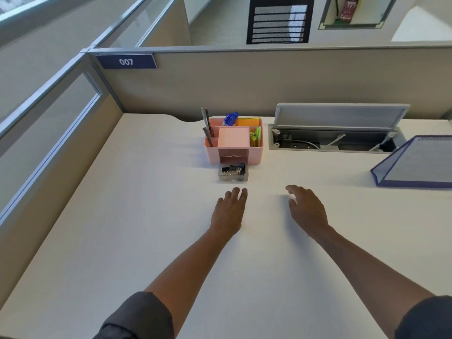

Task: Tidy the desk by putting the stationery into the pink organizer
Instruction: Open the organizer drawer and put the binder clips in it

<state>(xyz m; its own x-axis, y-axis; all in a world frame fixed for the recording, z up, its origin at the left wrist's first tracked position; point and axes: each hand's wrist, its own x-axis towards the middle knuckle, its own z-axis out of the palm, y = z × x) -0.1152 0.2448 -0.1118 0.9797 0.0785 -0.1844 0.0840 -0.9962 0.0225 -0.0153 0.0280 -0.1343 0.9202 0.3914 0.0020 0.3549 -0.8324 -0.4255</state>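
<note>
Both arms reach out over the white desk [122, 241]. The left hand [228, 211] and right hand [307, 209] are spread and empty. Just beyond the left fingertips sits a clear box of binder clips [233, 172], touching the front of the pink organizer [233, 140], which holds pens [231, 118].

Matt pink plastic organizer [233, 152], smooth matt white desk [122, 216], clear plastic box [233, 176]

A blue plate [126, 61] on the top rail of the partition [244, 79] reads "007" in white. The sheet in the blue tray [401, 178] at the right carries printed lines, too small to read.
</note>
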